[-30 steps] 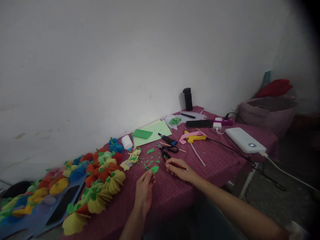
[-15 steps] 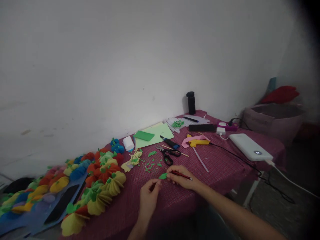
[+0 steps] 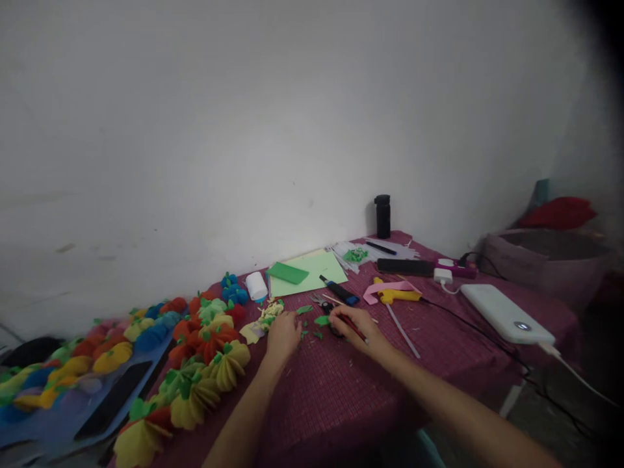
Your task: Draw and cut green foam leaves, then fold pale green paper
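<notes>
My right hand point(image 3: 358, 328) is closed around a dark red pencil point(image 3: 355, 329) that slants back over the palm. A small green leaf-shaped piece point(image 3: 322, 320) sticks out at its fingertips. Just beyond that hand lie black-handled scissors point(image 3: 324, 304), their handles partly covered by it. My left hand point(image 3: 285, 333) is low over the table, back upward, beside the green scraps point(image 3: 305, 335) and a larger green leaf piece point(image 3: 305, 309). Its fingertips are mostly hidden, so I cannot see whether they pinch anything. Pale yellow scraps point(image 3: 270, 313) lie just past the left hand.
Colourful pumpkin-like pieces point(image 3: 214, 338) crowd the left side. Green sheets point(image 3: 312, 273), a blue-black cutter point(image 3: 340, 289) and a white bottle point(image 3: 256, 286) lie farther back. At right are a yellow glue gun point(image 3: 397, 295) with its cord, a power bank point(image 3: 507, 313) and a black flask point(image 3: 383, 216).
My left hand has left the leaf piece at the right fingertips and moved forward and left to the scraps. My right hand, with pencil and leaf piece, is nearer the scissors. The view has shifted slightly.
</notes>
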Motion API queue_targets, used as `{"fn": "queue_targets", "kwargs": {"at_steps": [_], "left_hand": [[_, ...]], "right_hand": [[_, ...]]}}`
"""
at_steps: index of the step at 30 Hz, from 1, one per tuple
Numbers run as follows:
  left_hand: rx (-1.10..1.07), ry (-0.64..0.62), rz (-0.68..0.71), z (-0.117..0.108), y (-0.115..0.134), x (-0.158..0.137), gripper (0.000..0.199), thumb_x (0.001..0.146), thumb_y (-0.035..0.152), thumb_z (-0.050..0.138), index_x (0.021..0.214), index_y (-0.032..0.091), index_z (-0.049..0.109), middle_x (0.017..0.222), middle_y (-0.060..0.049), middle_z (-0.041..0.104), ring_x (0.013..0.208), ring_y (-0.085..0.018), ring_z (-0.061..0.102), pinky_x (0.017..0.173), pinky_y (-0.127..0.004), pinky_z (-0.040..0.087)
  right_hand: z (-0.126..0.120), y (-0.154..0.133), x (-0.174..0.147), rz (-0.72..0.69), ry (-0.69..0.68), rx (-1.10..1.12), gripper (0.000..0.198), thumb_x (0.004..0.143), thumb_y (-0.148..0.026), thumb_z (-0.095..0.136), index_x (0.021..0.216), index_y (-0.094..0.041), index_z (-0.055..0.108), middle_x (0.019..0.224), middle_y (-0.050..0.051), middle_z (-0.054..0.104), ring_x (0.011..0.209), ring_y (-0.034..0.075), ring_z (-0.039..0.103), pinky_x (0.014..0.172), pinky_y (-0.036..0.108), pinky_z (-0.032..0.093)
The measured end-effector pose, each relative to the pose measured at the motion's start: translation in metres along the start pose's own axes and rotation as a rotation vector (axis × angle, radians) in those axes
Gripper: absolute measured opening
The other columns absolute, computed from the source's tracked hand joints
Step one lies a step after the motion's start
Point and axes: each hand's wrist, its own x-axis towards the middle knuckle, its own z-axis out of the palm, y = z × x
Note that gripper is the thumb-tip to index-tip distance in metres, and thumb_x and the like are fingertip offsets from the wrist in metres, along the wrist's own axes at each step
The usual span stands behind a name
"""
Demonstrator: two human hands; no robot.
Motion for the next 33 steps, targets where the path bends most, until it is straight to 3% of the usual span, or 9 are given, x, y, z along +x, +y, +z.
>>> {"fn": "queue_targets", "kwargs": {"at_steps": [4, 9, 14, 17, 22, 24, 26, 31, 33], "left_hand": [[-0.059, 0.089, -0.085, 0.012, -0.002, 0.02, 0.032, 0.078, 0.01, 0.054, 0.109, 0.015, 0.06, 0.104, -0.011, 0.065, 0.101, -0.021, 0.059, 0.089, -0.03, 0.04], [-0.2, 0.293, -0.146, -0.002, -0.02, 0.022, 0.037, 0.082, 0.006, 0.044, 0.116, 0.013, 0.054, 0.098, -0.009, 0.067, 0.091, -0.018, 0.063, 0.082, -0.029, 0.045], [-0.34, 0.532, -0.146, -0.032, -0.027, 0.019, 0.034, 0.088, 0.018, 0.039, 0.121, 0.017, 0.047, 0.106, -0.008, 0.064, 0.091, -0.017, 0.062, 0.079, -0.027, 0.048], [-0.489, 0.725, -0.148, -0.046, -0.03, 0.02, 0.034, 0.083, 0.02, 0.045, 0.116, 0.018, 0.051, 0.099, -0.007, 0.065, 0.084, -0.017, 0.063, 0.074, -0.026, 0.049], [-0.75, 0.949, -0.215, -0.059, -0.041, 0.024, 0.032, 0.076, 0.019, 0.049, 0.108, 0.015, 0.053, 0.092, -0.007, 0.064, 0.074, -0.015, 0.063, 0.07, -0.026, 0.05], [-0.772, 0.981, -0.223, -0.06, -0.042, 0.024, 0.032, 0.076, 0.02, 0.049, 0.108, 0.015, 0.052, 0.091, -0.007, 0.063, 0.072, -0.014, 0.062, 0.068, -0.026, 0.05], [-0.78, 0.981, -0.219, -0.059, -0.039, 0.024, 0.031, 0.076, 0.021, 0.049, 0.106, 0.015, 0.052, 0.09, -0.007, 0.063, 0.071, -0.014, 0.062, 0.067, -0.025, 0.05], [-0.77, 0.877, -0.2, -0.052, -0.026, 0.02, 0.03, 0.076, 0.019, 0.049, 0.104, 0.016, 0.054, 0.091, -0.007, 0.064, 0.075, -0.015, 0.062, 0.066, -0.024, 0.05], [-0.738, 0.834, -0.198, -0.048, -0.023, 0.019, 0.029, 0.076, 0.02, 0.049, 0.104, 0.016, 0.055, 0.093, -0.007, 0.064, 0.078, -0.016, 0.063, 0.066, -0.024, 0.05]], "right_hand": [[0.004, 0.008, 0.054, -0.039, -0.007, -0.188, 0.026, 0.09, -0.032, 0.042, 0.083, -0.016, 0.062, 0.067, 0.001, 0.059, 0.06, 0.013, 0.05, 0.057, 0.021, 0.034], [0.028, 0.023, 0.094, -0.046, -0.111, -0.404, 0.02, 0.084, -0.023, 0.049, 0.077, -0.016, 0.066, 0.063, 0.002, 0.062, 0.06, 0.013, 0.053, 0.058, 0.021, 0.033], [0.053, 0.033, 0.102, -0.032, -0.212, -0.575, 0.019, 0.085, -0.019, 0.048, 0.085, -0.015, 0.066, 0.083, 0.008, 0.067, 0.079, 0.018, 0.059, 0.068, 0.025, 0.037], [0.056, 0.034, 0.101, -0.04, -0.294, -0.622, 0.016, 0.082, -0.019, 0.052, 0.087, -0.017, 0.067, 0.089, 0.009, 0.068, 0.085, 0.02, 0.061, 0.072, 0.026, 0.039], [0.036, 0.025, 0.106, -0.015, -0.274, -0.652, 0.04, 0.087, -0.012, 0.038, 0.125, -0.016, 0.05, 0.114, 0.013, 0.063, 0.102, 0.021, 0.058, 0.082, 0.028, 0.039], [0.031, 0.015, 0.106, -0.023, -0.278, -0.652, 0.044, 0.088, -0.01, 0.032, 0.13, -0.015, 0.044, 0.116, 0.012, 0.062, 0.101, 0.02, 0.058, 0.082, 0.028, 0.04], [0.034, 0.004, 0.099, -0.065, -0.34, -0.646, 0.04, 0.088, -0.013, 0.034, 0.125, -0.017, 0.049, 0.109, 0.01, 0.066, 0.096, 0.019, 0.061, 0.078, 0.026, 0.042], [0.069, -0.019, 0.063, -0.189, -0.535, -0.689, 0.024, 0.079, -0.013, 0.046, 0.092, -0.016, 0.066, 0.085, 0.011, 0.07, 0.08, 0.023, 0.064, 0.067, 0.028, 0.043], [0.083, -0.023, 0.053, -0.229, -0.587, -0.714, 0.024, 0.077, -0.01, 0.046, 0.091, -0.014, 0.065, 0.085, 0.013, 0.069, 0.079, 0.024, 0.064, 0.065, 0.029, 0.042]]}}
